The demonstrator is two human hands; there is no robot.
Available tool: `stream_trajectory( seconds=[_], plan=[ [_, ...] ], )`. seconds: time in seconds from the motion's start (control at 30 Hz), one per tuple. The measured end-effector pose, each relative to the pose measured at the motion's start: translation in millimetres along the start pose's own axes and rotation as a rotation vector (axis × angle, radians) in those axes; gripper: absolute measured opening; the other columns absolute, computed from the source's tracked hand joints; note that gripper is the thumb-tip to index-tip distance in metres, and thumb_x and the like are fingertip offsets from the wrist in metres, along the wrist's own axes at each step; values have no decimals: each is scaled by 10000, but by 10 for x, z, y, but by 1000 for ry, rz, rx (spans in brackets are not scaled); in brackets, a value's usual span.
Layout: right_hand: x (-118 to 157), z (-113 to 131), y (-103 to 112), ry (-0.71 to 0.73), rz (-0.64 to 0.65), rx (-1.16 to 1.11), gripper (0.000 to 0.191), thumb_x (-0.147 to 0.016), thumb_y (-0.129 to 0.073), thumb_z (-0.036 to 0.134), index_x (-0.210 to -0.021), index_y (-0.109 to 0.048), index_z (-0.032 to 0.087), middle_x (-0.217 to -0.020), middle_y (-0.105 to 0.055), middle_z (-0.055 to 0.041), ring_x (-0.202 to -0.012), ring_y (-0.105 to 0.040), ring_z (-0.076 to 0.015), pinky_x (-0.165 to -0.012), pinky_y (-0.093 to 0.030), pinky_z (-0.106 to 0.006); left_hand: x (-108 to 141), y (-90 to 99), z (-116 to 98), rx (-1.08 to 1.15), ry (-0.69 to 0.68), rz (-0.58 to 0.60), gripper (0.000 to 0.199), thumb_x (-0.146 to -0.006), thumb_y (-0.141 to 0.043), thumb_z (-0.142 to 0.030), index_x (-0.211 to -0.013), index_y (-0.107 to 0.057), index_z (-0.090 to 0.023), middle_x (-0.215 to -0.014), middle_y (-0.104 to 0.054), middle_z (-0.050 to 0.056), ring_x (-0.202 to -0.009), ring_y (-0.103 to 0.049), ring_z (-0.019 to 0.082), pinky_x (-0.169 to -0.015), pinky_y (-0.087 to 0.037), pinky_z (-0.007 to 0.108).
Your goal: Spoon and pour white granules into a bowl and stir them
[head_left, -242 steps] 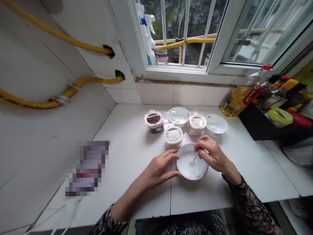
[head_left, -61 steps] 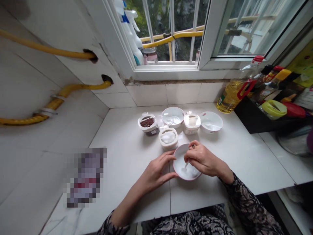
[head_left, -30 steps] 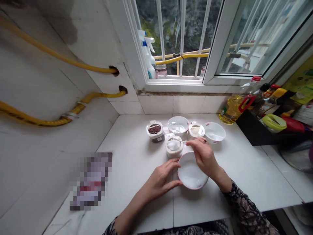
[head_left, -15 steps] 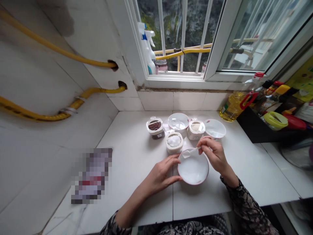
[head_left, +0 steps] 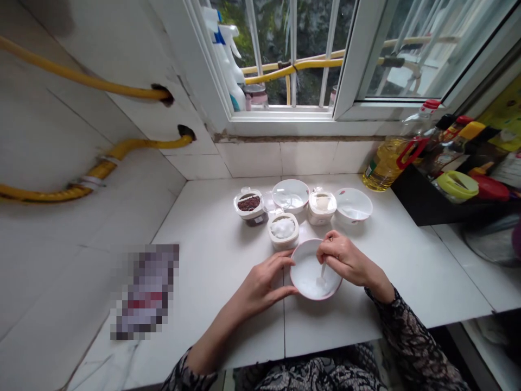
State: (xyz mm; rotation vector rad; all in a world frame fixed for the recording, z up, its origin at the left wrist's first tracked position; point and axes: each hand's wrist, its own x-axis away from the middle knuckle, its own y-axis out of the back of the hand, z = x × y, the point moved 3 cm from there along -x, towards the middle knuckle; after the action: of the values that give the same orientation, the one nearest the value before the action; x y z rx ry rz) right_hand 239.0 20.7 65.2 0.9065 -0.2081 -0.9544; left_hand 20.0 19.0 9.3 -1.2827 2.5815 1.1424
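Note:
A white bowl (head_left: 303, 271) with a pinkish rim stands on the counter before me, with white contents that I cannot identify. My left hand (head_left: 264, 282) grips its left side, fingers at the far rim and thumb at the near one. Pinched in my right hand (head_left: 345, 259) is a small white spoon (head_left: 321, 281), its tip down inside the bowl. Just behind the bowl is a lidded jar of white granules (head_left: 284, 228), its clear lid raised. Beyond it are a jar of dark reddish-brown contents (head_left: 249, 205) and a jar of pale powder (head_left: 322, 204).
Two more white bowls, a left one (head_left: 291, 190) and a right one (head_left: 355, 206), sit among the jars. An oil bottle (head_left: 385, 165) and a black condiment rack (head_left: 419, 206) stand at the right. A blurred-out packet (head_left: 144, 293) lies at the left.
My right hand has lowered the spoon from the bowl's far rim into its contents, turning it more upright. My left hand keeps its hold on the bowl. The view has shifted slightly.

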Motion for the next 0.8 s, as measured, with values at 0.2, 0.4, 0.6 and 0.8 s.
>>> stream_trajectory(
  seconds=[0.2, 0.4, 0.6, 0.8],
  plan=[
    [9, 12, -14, 47, 5, -60, 237, -873, -379, 75, -737, -506, 222, -657, -587, 31, -591, -475, -150, -873, -423, -397, 3, 3, -9, 22, 29, 13, 386, -886, -680, -451, -1160, -547, -215, -1340, -602, 161, -1228, -611, 289, -975, -538, 455],
    [17, 32, 32, 62, -32, -3, 235, -859, -383, 72, -741, -505, 234, -633, -566, 33, -583, -463, -158, -859, -434, -401, -1, 15, -15, 18, 19, 3, 387, -881, -685, -454, -1153, -551, -214, -1332, -610, 162, -1222, -616, 286, -968, -544, 447],
    [16, 50, 31, 74, -59, -37, 233, -877, -380, 79, -753, -503, 233, -657, -586, 32, -591, -476, -154, -867, -431, -400, -8, 14, -31, 15, 18, 4, 374, -886, -682, -444, -1147, -544, -215, -1339, -608, 159, -1223, -616, 279, -966, -545, 431],
    [8, 37, 2, 23, -124, -79, 233, -867, -388, 91, -747, -538, 224, -618, -590, 23, -619, -480, -168, -822, -443, -400, -7, 17, -38, 18, 16, 6, 378, -887, -681, -443, -1152, -532, -219, -1344, -604, 156, -1229, -612, 275, -967, -543, 429]
  ],
)
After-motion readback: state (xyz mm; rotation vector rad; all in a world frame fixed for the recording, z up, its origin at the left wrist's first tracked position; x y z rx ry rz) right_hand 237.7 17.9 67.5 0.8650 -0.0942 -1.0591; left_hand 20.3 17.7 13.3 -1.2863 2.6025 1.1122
